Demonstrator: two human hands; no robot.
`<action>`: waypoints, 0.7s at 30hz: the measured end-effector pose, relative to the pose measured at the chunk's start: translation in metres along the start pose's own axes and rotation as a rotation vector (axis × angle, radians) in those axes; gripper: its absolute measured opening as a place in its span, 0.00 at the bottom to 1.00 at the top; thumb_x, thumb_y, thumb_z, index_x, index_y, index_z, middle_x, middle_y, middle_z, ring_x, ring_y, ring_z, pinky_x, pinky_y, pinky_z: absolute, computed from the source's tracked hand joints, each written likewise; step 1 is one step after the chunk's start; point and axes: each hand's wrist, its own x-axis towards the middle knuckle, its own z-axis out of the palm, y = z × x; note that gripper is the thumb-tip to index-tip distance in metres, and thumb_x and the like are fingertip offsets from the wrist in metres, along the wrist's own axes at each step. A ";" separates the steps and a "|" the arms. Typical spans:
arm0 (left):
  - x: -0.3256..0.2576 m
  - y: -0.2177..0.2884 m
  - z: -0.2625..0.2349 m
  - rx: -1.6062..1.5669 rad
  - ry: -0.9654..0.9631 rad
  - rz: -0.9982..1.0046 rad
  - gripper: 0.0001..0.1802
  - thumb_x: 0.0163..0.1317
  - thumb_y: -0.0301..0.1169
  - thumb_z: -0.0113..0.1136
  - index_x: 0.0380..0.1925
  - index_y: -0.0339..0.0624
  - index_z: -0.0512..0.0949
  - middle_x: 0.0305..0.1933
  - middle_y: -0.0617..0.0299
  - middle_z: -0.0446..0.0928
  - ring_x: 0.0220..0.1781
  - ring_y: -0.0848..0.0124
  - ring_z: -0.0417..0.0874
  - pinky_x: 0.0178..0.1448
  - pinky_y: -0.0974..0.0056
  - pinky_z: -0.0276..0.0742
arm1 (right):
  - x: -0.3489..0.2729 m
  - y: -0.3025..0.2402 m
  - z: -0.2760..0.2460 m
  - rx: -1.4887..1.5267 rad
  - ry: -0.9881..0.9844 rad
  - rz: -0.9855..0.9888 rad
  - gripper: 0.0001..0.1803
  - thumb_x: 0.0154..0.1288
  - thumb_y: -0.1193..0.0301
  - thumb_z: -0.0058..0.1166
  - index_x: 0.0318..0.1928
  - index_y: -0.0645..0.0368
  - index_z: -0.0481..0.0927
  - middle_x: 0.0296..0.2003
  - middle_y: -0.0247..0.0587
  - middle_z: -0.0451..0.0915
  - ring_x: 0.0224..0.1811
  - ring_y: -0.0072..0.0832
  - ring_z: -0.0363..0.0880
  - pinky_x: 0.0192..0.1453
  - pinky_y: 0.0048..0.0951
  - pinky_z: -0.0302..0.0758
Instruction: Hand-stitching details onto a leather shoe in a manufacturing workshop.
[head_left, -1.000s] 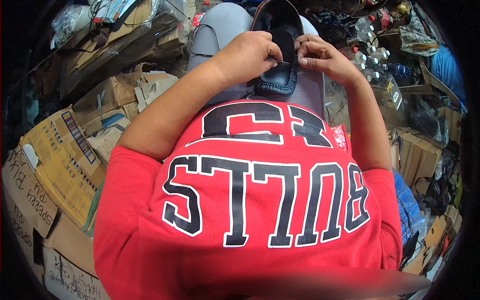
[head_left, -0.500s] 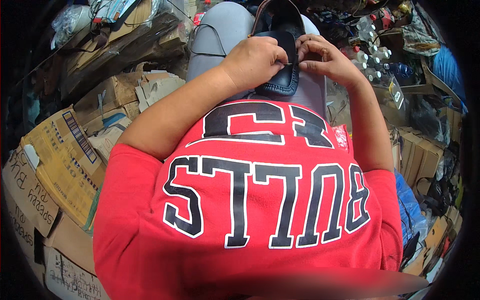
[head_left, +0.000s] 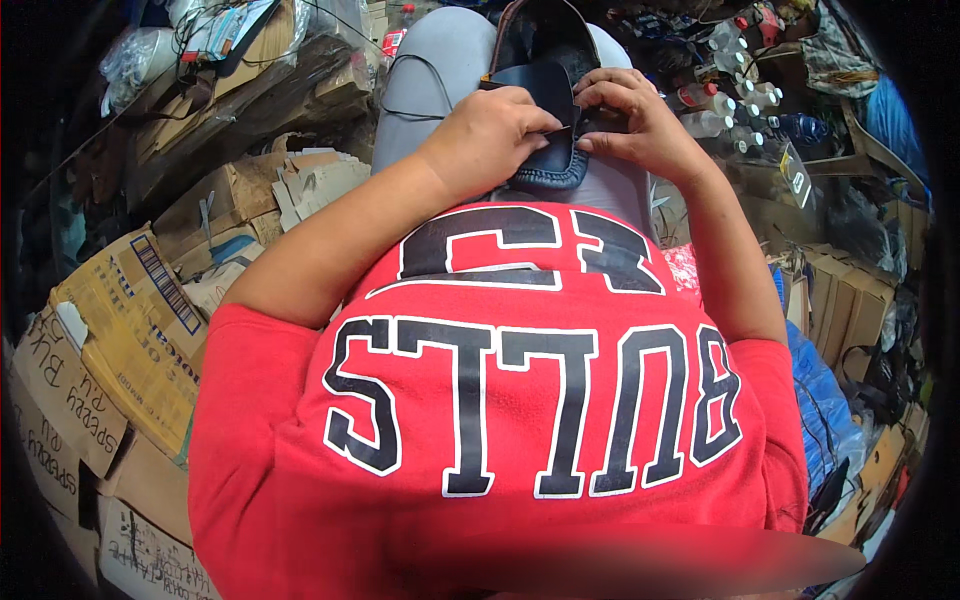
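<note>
A black leather shoe (head_left: 555, 176) lies across my lap, its stitched, puckered rim nearest my body and its opening pointing away. At its left side, my left hand (head_left: 495, 135) pinches a thin, needle-like piece (head_left: 563, 128) between thumb and forefinger, over the smooth black upper. My right hand (head_left: 635, 120) curls at the shoe's right edge, fingertips and thumb against the rim with a gap between them. Over my left thigh, in grey trousers (head_left: 425, 75), loops a dark thin cord (head_left: 440, 85); where it ends is hidden.
Flattened cardboard boxes (head_left: 130, 320) pile up on my left. Several plastic bottles (head_left: 740, 115) stand to the right, near a blue plastic sheet (head_left: 820, 410) and stacked cardboard (head_left: 840, 300). Wooden boards (head_left: 235, 90) and plastic bags lie at the far left.
My left hand has shifted slightly left and down, its fingertips now reaching toward the rim. My right hand has moved a little left, closer against the shoe's edge.
</note>
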 end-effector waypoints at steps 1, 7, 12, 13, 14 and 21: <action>-0.002 0.000 -0.001 0.007 0.000 0.006 0.04 0.53 0.27 0.65 0.29 0.40 0.82 0.28 0.55 0.79 0.32 0.59 0.81 0.37 0.61 0.76 | -0.001 0.001 0.001 -0.002 0.008 -0.008 0.21 0.42 0.66 0.72 0.40 0.54 0.81 0.47 0.35 0.79 0.53 0.36 0.72 0.59 0.33 0.66; -0.001 0.000 0.009 0.050 0.015 -0.099 0.05 0.53 0.26 0.64 0.30 0.39 0.81 0.29 0.53 0.79 0.32 0.58 0.82 0.38 0.62 0.77 | -0.001 0.004 0.006 -0.132 -0.042 -0.017 0.24 0.45 0.65 0.72 0.45 0.53 0.79 0.53 0.35 0.74 0.59 0.35 0.66 0.61 0.35 0.67; 0.005 0.003 0.015 -0.079 0.012 -0.205 0.05 0.53 0.26 0.64 0.30 0.37 0.81 0.30 0.53 0.80 0.33 0.59 0.82 0.39 0.62 0.77 | -0.001 0.005 0.010 -0.191 0.019 -0.029 0.23 0.43 0.61 0.72 0.42 0.49 0.82 0.50 0.31 0.77 0.57 0.36 0.69 0.63 0.38 0.59; 0.006 0.003 0.013 -0.071 0.033 -0.202 0.05 0.53 0.26 0.64 0.30 0.37 0.81 0.30 0.53 0.80 0.33 0.59 0.82 0.39 0.62 0.77 | -0.001 0.005 0.011 -0.195 0.026 -0.035 0.23 0.43 0.61 0.72 0.42 0.49 0.82 0.50 0.31 0.77 0.57 0.36 0.69 0.63 0.38 0.59; 0.007 0.002 0.009 -0.068 -0.009 -0.168 0.07 0.53 0.26 0.64 0.33 0.38 0.81 0.33 0.53 0.80 0.35 0.58 0.82 0.40 0.61 0.77 | -0.002 0.005 0.010 -0.172 0.033 -0.048 0.23 0.43 0.61 0.72 0.43 0.49 0.82 0.50 0.31 0.77 0.57 0.37 0.69 0.63 0.38 0.59; 0.025 -0.003 -0.004 0.140 -0.084 0.070 0.22 0.52 0.24 0.63 0.49 0.46 0.74 0.49 0.53 0.74 0.44 0.53 0.80 0.47 0.56 0.77 | 0.000 -0.001 0.003 -0.104 -0.024 -0.014 0.20 0.43 0.63 0.72 0.38 0.54 0.83 0.48 0.35 0.77 0.54 0.38 0.70 0.60 0.38 0.65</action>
